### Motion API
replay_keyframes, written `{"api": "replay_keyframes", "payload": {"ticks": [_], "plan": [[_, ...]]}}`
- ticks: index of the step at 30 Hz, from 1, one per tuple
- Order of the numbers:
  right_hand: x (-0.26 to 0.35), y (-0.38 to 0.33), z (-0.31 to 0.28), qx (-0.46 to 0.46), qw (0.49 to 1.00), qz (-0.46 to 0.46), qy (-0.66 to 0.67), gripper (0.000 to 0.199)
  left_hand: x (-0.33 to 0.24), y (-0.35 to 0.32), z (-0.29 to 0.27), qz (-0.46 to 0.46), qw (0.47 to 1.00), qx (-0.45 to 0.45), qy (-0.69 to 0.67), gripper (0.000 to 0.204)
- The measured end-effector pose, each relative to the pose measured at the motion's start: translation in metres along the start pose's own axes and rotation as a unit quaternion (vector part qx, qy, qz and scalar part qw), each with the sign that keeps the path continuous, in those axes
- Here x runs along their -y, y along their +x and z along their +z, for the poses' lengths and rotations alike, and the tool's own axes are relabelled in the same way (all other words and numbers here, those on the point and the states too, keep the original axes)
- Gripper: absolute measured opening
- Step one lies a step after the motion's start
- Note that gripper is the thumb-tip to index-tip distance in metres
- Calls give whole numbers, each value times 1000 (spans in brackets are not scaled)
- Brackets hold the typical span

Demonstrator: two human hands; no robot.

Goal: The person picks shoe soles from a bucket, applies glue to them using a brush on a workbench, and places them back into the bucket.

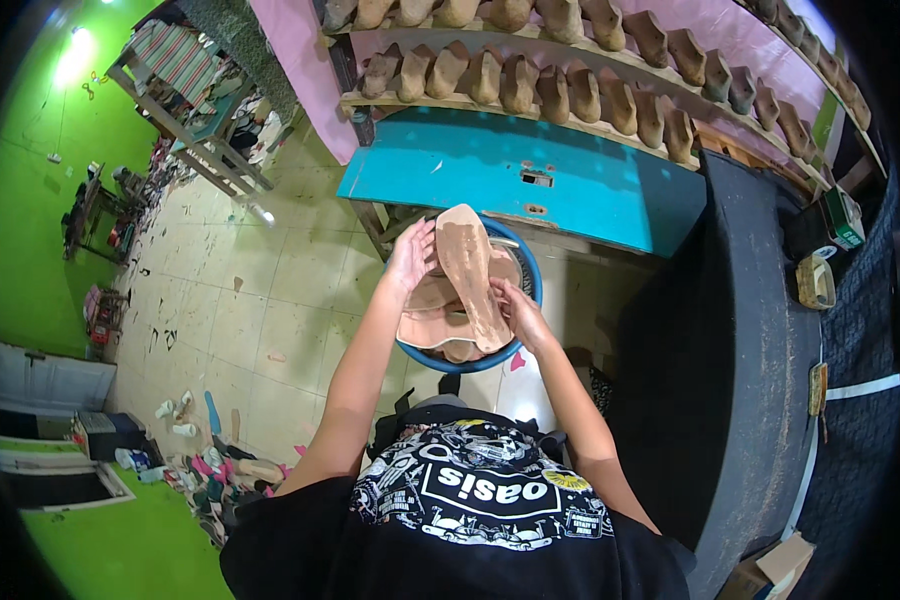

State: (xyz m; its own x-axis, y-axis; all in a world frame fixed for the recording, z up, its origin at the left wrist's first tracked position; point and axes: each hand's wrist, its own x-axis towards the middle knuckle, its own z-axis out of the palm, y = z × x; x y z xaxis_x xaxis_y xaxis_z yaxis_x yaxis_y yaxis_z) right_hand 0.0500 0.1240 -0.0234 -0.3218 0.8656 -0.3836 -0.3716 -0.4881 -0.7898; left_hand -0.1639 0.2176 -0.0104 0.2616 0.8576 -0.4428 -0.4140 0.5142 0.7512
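Observation:
A tan shoe insole (466, 265) with a rough brown patch on its wide end is held up over a round blue tub (536, 285). My left hand (410, 258) is at its left edge near the wide end, the fingers fairly straight against it. Around the narrow heel end, on the right side, the fingers of my right hand (520, 312) are closed; part of them is hidden by the insole. Below, more tan insole pieces (432, 294) lie in the tub, and a pale curved piece (435, 332) rests across its near left side.
Just beyond the tub stands a turquoise bench (450, 160). Wooden shoe lasts (485, 75) line the shelves above it. A dark, dusty counter (745, 350) rises on my right. Scraps (220, 480) are heaped on the tiled floor (235, 325) at lower left, and a wooden table (195, 150) stands far left.

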Motion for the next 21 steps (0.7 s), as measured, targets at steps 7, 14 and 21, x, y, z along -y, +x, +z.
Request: {"api": "replay_keyframes", "payload": {"ticks": [7,14,21], "plan": [[-15,20,20,-177,882,-159,-407,48,9,56,-47,44,983,-64,166,74],[-30,18,25,-227,862,-177,-418,43,30,35,-36,93,945,-70,305,66],[-52,19,27,-240,880,-161,-377,42,51,19,-47,141,918,-36,370,57]]}}
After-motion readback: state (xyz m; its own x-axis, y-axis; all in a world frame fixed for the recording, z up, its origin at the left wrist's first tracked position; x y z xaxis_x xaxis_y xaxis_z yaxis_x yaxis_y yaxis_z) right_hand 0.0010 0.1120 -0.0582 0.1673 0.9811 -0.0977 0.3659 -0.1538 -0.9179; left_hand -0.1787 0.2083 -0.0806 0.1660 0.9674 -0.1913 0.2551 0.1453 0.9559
